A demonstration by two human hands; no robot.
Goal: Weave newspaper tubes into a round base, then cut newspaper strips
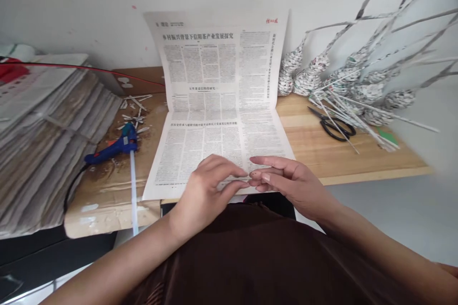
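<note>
An opened newspaper sheet (203,143) lies in front of me, its lower half flat on the table and its upper half leaning up against the wall. Over its near edge, my left hand (214,181) is closed, thumb and fingers brought together at the tips. Those tips meet the fingers of my right hand (282,178), whose thumb presses on its middle fingers while the index finger reaches out above. Whatever is pinched between the two hands, if anything, is too small or hidden to name.
At left, a tall stack of newspapers (53,143) stands beside a blue glue gun (114,147) with a long glue stick, on cardboard (107,217). Paper scraps lie behind it. At right are black-handled scissors (336,128), thin paper rods (358,109) and several woven paper pieces (311,74).
</note>
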